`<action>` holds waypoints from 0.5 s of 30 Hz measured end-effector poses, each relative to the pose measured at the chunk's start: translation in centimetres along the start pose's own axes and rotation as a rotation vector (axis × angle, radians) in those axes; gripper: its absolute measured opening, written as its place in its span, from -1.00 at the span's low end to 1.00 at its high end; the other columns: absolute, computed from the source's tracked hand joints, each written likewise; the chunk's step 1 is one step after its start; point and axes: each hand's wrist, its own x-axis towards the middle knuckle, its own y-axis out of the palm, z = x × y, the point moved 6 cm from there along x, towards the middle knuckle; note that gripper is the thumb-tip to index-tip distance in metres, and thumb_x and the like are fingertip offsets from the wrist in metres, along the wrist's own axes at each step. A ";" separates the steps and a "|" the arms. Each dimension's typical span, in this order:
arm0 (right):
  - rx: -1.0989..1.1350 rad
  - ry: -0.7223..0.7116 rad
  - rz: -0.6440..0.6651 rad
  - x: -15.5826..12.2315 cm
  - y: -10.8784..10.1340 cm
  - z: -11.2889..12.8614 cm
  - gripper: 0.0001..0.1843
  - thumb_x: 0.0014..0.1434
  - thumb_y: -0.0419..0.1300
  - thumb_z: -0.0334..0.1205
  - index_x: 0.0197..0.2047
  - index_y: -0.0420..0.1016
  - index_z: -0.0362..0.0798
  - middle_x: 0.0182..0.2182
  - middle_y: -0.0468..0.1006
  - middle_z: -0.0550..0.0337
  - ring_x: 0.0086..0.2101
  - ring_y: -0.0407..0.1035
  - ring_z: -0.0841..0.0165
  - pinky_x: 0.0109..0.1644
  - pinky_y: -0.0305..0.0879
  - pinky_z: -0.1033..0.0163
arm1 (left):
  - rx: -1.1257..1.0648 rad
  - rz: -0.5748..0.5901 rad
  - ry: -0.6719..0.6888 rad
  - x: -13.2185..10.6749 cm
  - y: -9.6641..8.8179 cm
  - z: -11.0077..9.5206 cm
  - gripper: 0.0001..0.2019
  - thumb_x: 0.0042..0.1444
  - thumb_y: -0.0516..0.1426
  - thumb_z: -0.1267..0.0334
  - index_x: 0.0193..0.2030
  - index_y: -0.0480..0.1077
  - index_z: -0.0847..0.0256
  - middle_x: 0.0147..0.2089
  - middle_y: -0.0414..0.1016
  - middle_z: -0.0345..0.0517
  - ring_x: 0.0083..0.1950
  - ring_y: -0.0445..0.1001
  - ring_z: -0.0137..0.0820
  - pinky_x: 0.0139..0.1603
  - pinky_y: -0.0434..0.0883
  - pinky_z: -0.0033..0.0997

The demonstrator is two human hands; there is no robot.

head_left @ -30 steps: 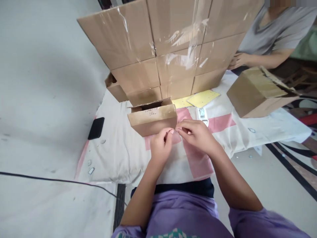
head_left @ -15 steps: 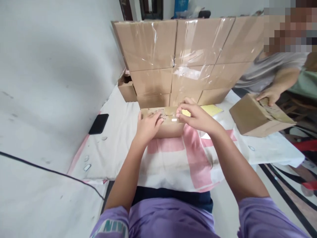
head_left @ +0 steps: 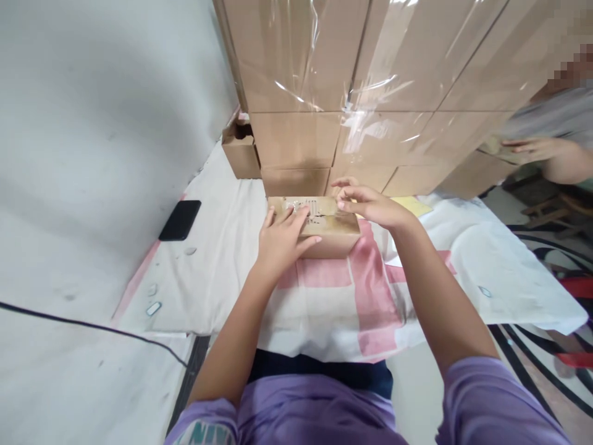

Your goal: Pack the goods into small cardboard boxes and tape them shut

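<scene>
Since a second ago both hands have gone from pinching in front of the small box to its top, flap now down; left hand point(head_left: 282, 238) flat, fingers spread, pressing the small box point(head_left: 331, 236), likely to keep it shut; right hand point(head_left: 370, 205) curled at the far right corner, grip unclear; box sits on pink-white cloth point(head_left: 222, 278), just before the film-wrapped stack point(head_left: 296, 74); lid print unreadable; black phone point(head_left: 180, 220) left; co-worker's hand point(head_left: 532, 148) far right.
</scene>
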 end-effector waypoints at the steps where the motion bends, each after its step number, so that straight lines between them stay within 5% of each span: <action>1: 0.009 0.021 0.010 -0.2 0.2 -0.3 -0.69 0.21 0.31 0.06 -0.34 0.51 -0.02 0.22 0.27 0.04 0.27 0.18 0.07 0.32 0.15 -0.06 | 0.002 -0.007 0.002 -0.1 0.1 0.0 -0.40 0.32 0.12 -0.11 0.41 0.22 0.07 0.34 0.43 -0.01 0.46 0.24 -0.13 0.55 -0.15 0.01; 6: -0.059 0.071 0.063 0.0 1.5 -1.9 -0.60 0.15 0.35 0.15 -0.40 0.51 -0.04 0.28 0.21 -0.03 0.34 0.06 -0.01 0.35 0.11 -0.08 | 0.000 -0.036 0.002 -0.4 0.3 0.2 -0.38 0.31 0.13 -0.12 0.42 0.20 0.08 0.34 0.43 0.00 0.47 0.24 -0.16 0.55 -0.14 -0.02; 15: -0.132 0.091 0.071 0.4 1.7 -1.9 -0.62 0.02 0.43 0.06 -0.35 0.47 -0.06 0.28 0.19 -0.06 0.14 0.29 0.05 0.21 0.26 -0.04 | -0.015 -0.054 0.003 -0.5 0.3 0.1 -0.41 0.31 0.13 -0.11 0.38 0.25 0.07 0.36 0.41 -0.04 0.46 0.26 -0.15 0.55 -0.12 -0.04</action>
